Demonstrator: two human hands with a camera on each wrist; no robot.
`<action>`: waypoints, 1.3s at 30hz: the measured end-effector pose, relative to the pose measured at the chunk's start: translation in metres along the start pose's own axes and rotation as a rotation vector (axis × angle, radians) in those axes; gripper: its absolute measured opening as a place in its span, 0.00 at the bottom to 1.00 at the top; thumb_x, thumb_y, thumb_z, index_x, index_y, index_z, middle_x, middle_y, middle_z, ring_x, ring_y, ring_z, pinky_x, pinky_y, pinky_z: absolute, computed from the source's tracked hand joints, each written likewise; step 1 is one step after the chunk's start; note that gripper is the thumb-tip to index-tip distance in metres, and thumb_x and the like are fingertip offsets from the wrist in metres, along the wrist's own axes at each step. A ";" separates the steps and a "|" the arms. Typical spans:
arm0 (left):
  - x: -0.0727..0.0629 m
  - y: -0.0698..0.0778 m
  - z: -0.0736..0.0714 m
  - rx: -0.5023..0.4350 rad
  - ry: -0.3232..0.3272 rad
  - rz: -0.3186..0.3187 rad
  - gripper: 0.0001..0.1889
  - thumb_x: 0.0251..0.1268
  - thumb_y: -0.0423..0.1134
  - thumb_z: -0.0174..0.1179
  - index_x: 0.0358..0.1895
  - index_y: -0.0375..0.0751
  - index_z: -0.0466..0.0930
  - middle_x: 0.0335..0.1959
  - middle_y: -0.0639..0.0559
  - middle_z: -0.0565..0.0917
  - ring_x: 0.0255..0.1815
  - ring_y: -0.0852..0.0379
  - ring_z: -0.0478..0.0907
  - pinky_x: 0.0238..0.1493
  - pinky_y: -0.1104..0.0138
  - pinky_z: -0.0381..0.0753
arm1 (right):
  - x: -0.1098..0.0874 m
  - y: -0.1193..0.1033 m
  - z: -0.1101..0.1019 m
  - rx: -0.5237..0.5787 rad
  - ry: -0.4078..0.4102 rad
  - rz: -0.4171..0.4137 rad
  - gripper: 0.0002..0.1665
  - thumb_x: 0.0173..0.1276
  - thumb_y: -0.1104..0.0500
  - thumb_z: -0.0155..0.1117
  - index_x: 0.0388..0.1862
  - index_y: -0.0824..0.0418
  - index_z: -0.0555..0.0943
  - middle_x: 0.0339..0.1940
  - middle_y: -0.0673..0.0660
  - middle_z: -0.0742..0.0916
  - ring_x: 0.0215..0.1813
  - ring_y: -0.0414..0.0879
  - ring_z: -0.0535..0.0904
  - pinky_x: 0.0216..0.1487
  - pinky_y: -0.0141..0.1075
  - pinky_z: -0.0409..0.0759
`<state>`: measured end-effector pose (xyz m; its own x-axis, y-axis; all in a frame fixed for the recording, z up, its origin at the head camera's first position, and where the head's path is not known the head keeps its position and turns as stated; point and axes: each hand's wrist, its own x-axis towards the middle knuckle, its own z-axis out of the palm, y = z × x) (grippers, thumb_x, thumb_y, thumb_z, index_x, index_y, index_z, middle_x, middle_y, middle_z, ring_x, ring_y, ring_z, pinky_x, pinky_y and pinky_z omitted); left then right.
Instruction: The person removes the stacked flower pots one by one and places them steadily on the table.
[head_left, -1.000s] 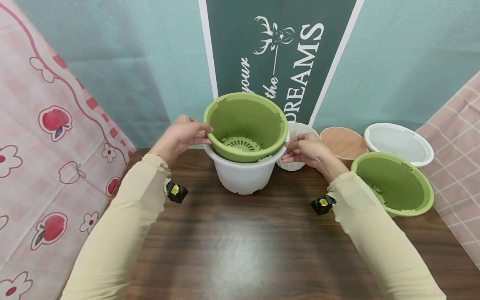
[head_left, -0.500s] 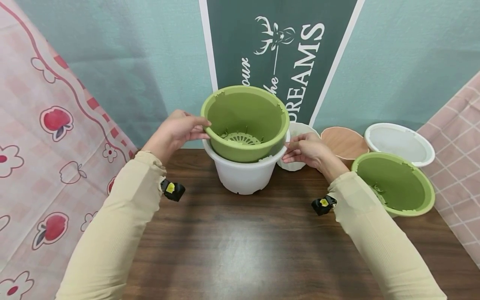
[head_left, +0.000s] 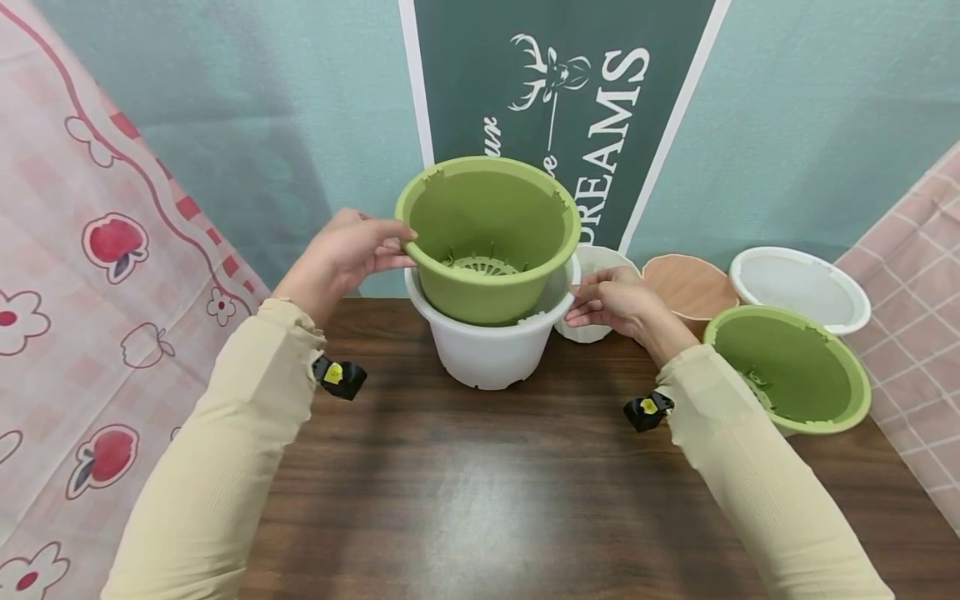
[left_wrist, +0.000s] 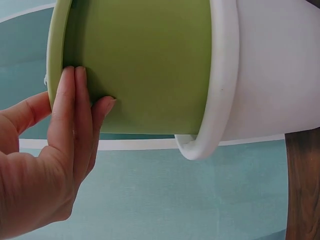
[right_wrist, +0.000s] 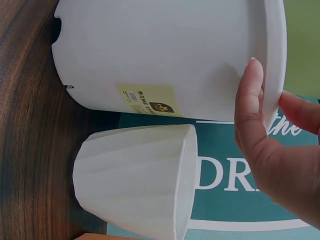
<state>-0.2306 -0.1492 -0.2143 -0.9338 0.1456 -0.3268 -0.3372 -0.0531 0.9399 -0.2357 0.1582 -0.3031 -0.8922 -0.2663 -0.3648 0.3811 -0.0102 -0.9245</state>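
A green plastic flowerpot with a slotted bottom sits partly inside a larger white flowerpot, its upper part well above the white rim. My left hand pinches the green pot's rim at its left side. In the left wrist view the thumb is outside-edge of the rim and the fingers lie under it against the green wall. With thumb and fingers, my right hand pinches the white pot's rim on the right. The right wrist view shows a yellow label on the white pot's side.
Right of the stack stand a small faceted white pot, an orange-brown pot, another white pot and a second green pot. They line the back and right of the dark wooden table. Cloth hangs behind and at both sides.
My left hand has raised the green pot, and it now stands higher out of the white one. The right hand and the white pot have stayed in place.
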 end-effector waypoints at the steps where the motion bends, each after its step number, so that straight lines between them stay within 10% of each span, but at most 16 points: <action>1: -0.001 0.001 0.000 0.003 -0.002 0.003 0.25 0.61 0.24 0.50 0.61 0.19 0.57 0.40 0.39 0.70 0.20 0.58 0.80 0.39 0.70 0.79 | 0.000 0.000 0.000 0.000 -0.002 -0.002 0.03 0.68 0.72 0.45 0.39 0.74 0.65 0.20 0.61 0.81 0.23 0.47 0.81 0.34 0.37 0.82; 39: -0.023 0.039 -0.003 -0.115 0.014 0.039 0.25 0.58 0.22 0.54 0.59 0.25 0.58 0.48 0.37 0.68 0.32 0.54 0.81 0.41 0.67 0.79 | 0.000 0.001 0.000 0.000 0.005 0.009 0.03 0.68 0.71 0.46 0.38 0.71 0.63 0.19 0.61 0.81 0.23 0.47 0.81 0.33 0.37 0.82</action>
<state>-0.2224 -0.1579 -0.1700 -0.9480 0.1269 -0.2920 -0.3110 -0.1717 0.9348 -0.2349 0.1588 -0.3041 -0.8900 -0.2615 -0.3736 0.3890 -0.0075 -0.9212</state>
